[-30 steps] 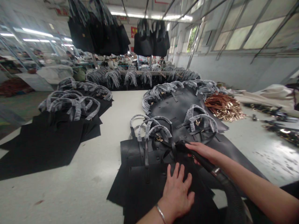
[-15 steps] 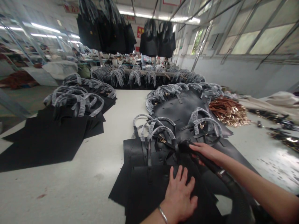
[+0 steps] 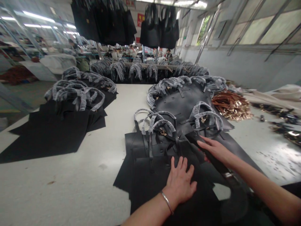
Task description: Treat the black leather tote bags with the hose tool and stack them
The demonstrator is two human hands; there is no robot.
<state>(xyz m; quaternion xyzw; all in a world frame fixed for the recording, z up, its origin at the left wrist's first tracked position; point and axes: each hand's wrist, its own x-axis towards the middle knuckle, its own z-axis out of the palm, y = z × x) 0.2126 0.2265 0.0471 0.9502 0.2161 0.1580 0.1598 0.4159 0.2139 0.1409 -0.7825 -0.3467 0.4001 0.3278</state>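
Observation:
My left hand (image 3: 180, 182) lies with fingers spread on the front of a black handbag (image 3: 150, 191), the top one in a small pile. Its handles (image 3: 163, 126) are wrapped in clear film, with a gold-coloured clasp (image 3: 162, 131) between them. In my right hand (image 3: 215, 149) is a black vacuum hose (image 3: 217, 163), gripped near its narrow nozzle end. The nozzle tip is over the right side of the pile, close to the handles; whether it touches the leather I cannot tell. Behind a shiny ring, the thicker hose curves down beside my right forearm.
More black handbags (image 3: 183, 103) lie behind the pile, and another stack (image 3: 58, 131) sits on the left of the white table (image 3: 82, 185). Brown straps (image 3: 231, 105) with gold hooks are at the right. Black bags (image 3: 160, 31) hang overhead.
The nozzle in my right hand has shifted slightly right along the pile. My left hand stays on the bag. The whole view has tilted a little downward.

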